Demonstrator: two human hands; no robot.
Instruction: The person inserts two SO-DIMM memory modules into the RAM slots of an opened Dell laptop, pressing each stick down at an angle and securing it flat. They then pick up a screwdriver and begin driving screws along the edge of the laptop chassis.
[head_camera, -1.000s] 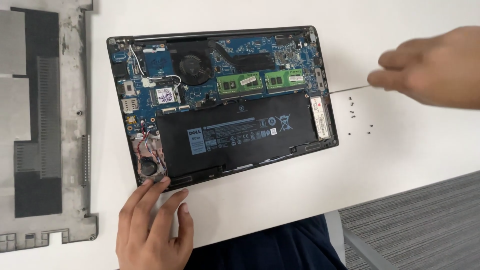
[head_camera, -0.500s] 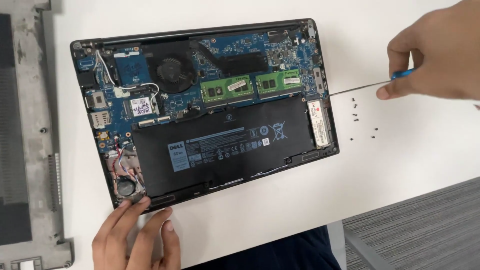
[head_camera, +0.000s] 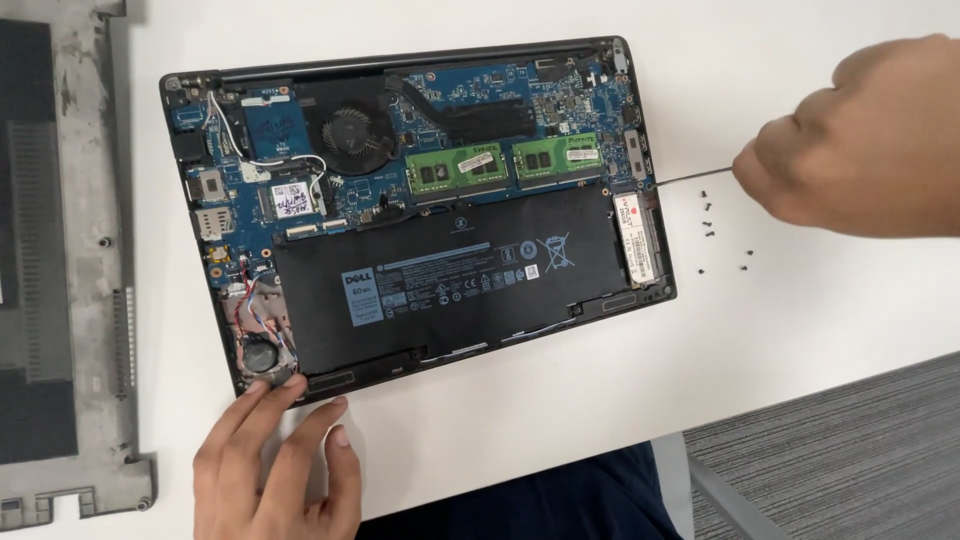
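Head view: an opened laptop (head_camera: 420, 205) lies bottom-up on the white counter (head_camera: 560, 400), with its insides bare: the black battery (head_camera: 450, 285) across the near half, the fan (head_camera: 350, 132) and two green memory sticks (head_camera: 505, 163) above it, and a small drive card (head_camera: 638, 238) at the right end.

The bottom cover (head_camera: 60, 260) is already off and lies apart to the left, inside face up. Several tiny black screws (head_camera: 708, 215) sit loose on the counter just right of the laptop, so by the look of it a good part of the unscrewing is done. The battery, memory, fan and card are all in their seats, so any removal of parts is not yet done as far as this shows.

The right hand (head_camera: 860, 140) is closed around the handle of a thin screwdriver (head_camera: 690, 180); the handle itself is hidden in the fist. The shaft runs leftward, and its tip meets the right edge of the laptop, just above the drive card. Whether it sits in a screw head is too small to tell.

The left hand (head_camera: 275, 460) holds nothing. Its fingers are spread flat, and the fingertips press on the near left corner of the laptop, beside the round speaker part.
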